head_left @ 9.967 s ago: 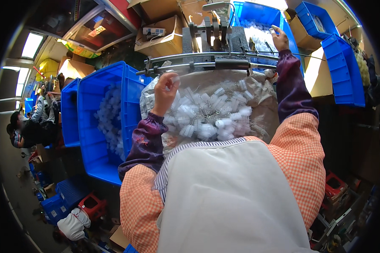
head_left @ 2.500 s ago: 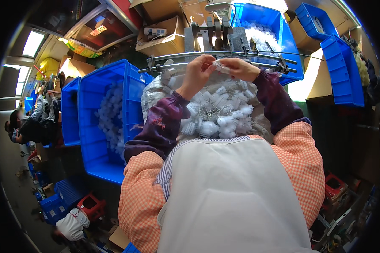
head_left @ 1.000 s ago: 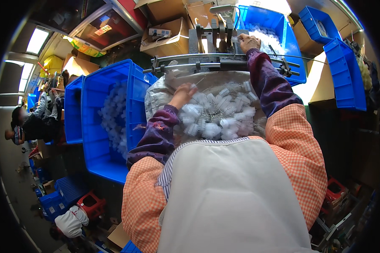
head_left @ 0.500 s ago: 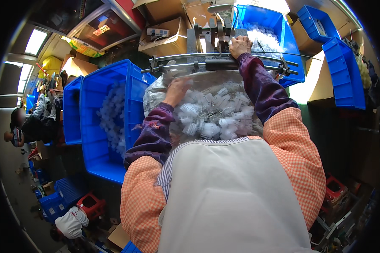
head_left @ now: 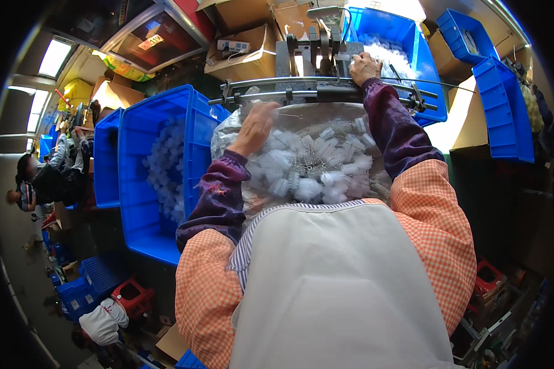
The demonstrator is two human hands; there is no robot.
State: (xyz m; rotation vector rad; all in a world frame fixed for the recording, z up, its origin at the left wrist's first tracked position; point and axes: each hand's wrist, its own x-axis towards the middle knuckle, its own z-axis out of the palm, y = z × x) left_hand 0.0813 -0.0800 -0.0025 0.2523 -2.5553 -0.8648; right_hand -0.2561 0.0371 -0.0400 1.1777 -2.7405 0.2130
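Note:
A heap of small white-bristled wire brushes (head_left: 317,163) lies on a pale plastic sheet (head_left: 226,136) in front of me. Over the left side of the heap, my left hand (head_left: 256,126) is closed around a small brush; its thin wire stem (head_left: 291,115) sticks out to the right, its head blurred. My right hand (head_left: 364,67) is at the right side of a dark bench machine (head_left: 317,58), with its fingers curled together. At those fingertips a pale ribbed brush (head_left: 343,56) shows against the machine; the fingers partly hide the grip.
Metal rods (head_left: 271,93) cross in front of the machine. At the left stands a large blue bin (head_left: 157,237) of white pieces; another blue bin (head_left: 417,55) stands behind at the right. A cardboard box (head_left: 252,64) sits at the back. Other people are at the far left.
My right hand has shifted slightly right along the machine, and the pale ribbed brush now shows beside its fingertips. My left hand has moved slightly left, and the wire stem shows more clearly.

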